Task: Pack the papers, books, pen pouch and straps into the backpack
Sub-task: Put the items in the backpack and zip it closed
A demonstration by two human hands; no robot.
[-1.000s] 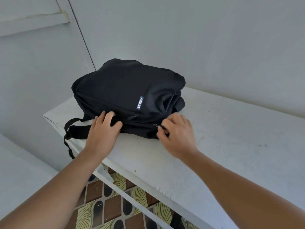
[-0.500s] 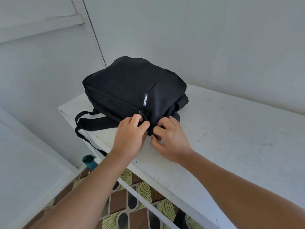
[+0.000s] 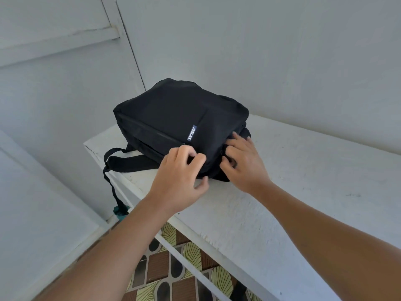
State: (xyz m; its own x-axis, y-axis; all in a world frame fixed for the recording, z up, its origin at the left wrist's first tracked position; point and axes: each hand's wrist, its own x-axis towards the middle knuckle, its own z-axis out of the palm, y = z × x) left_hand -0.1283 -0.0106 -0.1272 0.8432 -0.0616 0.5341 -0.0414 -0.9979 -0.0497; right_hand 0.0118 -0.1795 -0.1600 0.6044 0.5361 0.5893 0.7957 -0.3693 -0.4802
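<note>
Hands [image 3: 212, 170] parted on backpack [image 3: 178, 118]; strap [image 3: 130, 162] overhanging table [image 3: 303, 192].

I'm at a white table [image 3: 303, 181], top rough & speckled w/ small marks, pushed into a corner. Plain pale grey-white walls [image 3: 260, 51] behind & to my left; left wall has a raised panel trim [image 3: 58, 43] + a vertical seam. Under the table edge, floor tiles [image 3: 165, 276] in brown, yellow & black fan pattern. Soft, even daylight.
</note>
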